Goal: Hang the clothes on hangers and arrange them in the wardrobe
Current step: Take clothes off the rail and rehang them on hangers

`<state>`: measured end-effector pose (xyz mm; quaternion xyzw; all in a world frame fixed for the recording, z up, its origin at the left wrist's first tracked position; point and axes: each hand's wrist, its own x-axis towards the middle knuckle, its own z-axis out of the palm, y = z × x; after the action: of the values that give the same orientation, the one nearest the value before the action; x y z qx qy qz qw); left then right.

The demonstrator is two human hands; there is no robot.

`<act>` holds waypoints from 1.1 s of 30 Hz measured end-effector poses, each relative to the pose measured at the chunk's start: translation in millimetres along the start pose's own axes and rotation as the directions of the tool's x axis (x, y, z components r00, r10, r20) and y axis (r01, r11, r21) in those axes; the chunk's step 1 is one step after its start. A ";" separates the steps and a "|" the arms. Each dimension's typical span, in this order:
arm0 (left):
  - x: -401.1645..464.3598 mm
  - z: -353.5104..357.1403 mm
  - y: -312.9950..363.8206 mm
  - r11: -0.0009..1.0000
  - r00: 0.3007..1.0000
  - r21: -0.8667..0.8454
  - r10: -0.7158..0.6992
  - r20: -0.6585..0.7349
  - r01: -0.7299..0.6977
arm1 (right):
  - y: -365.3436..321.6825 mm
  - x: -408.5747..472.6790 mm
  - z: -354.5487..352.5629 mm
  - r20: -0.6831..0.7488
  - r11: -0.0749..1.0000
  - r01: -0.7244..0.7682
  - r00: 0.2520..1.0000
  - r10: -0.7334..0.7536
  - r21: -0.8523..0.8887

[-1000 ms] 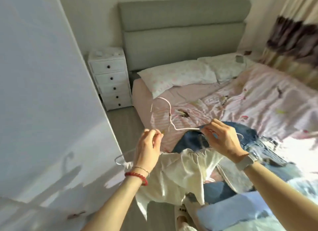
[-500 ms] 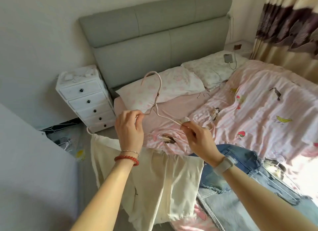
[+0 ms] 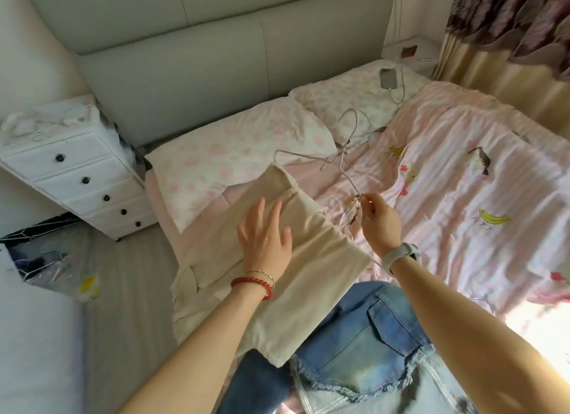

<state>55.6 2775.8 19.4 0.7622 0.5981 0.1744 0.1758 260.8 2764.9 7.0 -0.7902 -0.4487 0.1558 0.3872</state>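
Here the step in hand looks like getting the cream trousers [image 3: 277,259] flat on the bed [image 3: 462,173] before the wire hanger [image 3: 342,164] goes on. At the far left a white drawer unit [image 3: 77,179] stands on the floor beside the bed. Next to the right, the left hand [image 3: 265,238] hovers over or rests on the cream cloth with its fingers [image 3: 262,207] straight and spread, gripping nothing; I cannot tell whether the palm actually touches. To do this well, I judge that hand should smooth the folded legs outward from the fold so both layers lie even, then pin the waistband end while the hanger is fed through. The trousers lie folded lengthwise, slanting from near the floral pillow [image 3: 240,154] toward the bed's near edge, their lower end lapping over a pair of frayed blue jeans [image 3: 364,339]. The cloth looks thick and slightly stiff, with a seam and pocket flap showing, so it should hold a crease over a thin bar. Further right, the right hand [image 3: 379,222] pinches 1 end of the pale hanger between thumb and forefinger, the rest of the wire rising toward the pillows, hook uppermost. A thin wire could slip or twist, so a firmer grip near the shoulder bend seems wise.
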 end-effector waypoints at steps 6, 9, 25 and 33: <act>-13.2 53.3 -30.9 0.981 0.958 0.177 -0.122 0.259 0.078 | 76.1 19.7 13.5 0.242 0.936 -0.001 0.966 0.092 -0.352; -17.5 55.5 -40.0 0.966 0.964 0.251 -0.120 0.236 0.059 | 70.3 -3.6 24.5 0.244 0.935 0.098 0.970 -0.012 -0.342; -273.2 -92.3 -171.9 0.909 0.931 0.212 -0.330 -0.158 0.358 | -107.4 -295.8 100.3 0.631 0.788 0.613 0.590 -0.504 0.057; -520.7 -187.2 -260.2 0.716 0.652 0.125 -0.530 -0.542 0.687 | -196.6 -517.4 142.1 0.766 0.499 0.784 0.047 -0.641 0.369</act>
<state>-371.3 2338.2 30.7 0.4644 0.8649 0.1836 -0.0511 -223.2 2461.1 9.9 -0.3004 -0.9119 0.2673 0.0814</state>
